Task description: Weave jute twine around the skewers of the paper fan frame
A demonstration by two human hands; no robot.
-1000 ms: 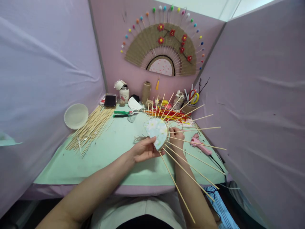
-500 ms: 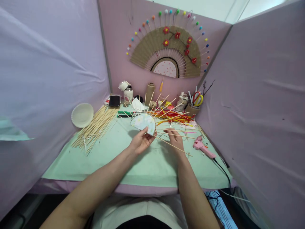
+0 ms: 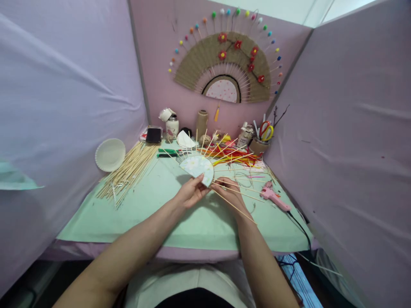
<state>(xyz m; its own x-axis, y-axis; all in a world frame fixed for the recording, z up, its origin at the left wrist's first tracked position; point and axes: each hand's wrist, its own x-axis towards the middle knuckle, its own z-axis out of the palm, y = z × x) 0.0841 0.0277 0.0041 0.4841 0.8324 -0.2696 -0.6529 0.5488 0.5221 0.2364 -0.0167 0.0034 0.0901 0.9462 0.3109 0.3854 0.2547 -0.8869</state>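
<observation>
A pale blue, flower-patterned half-disc (image 3: 196,166) has thin bamboo sticks (image 3: 236,199) fanning out from its curved edge. My left hand (image 3: 192,191) grips the half-disc at its lower right corner, thumb on top and fingers underneath. Close to that same corner, my right hand (image 3: 228,191) has its curled fingers among the lowest sticks. They seem to pinch a stick near its base, though the sticks partly cover the fingertips. Both hands hover just over the green tabletop (image 3: 199,233).
Loose sticks (image 3: 130,175) lie in a pile at left beside a white scalloped dish (image 3: 110,155). Red and yellow pipe cleaners (image 3: 237,156) lie behind the hands. A pink glue gun (image 3: 275,197) with its cord rests at right. A finished fan (image 3: 195,64) hangs on the back wall.
My right hand has moved left and slightly down, its fingers closing in at the base of the lower sticks. The half-disc has shifted a little right and down in my left hand.
</observation>
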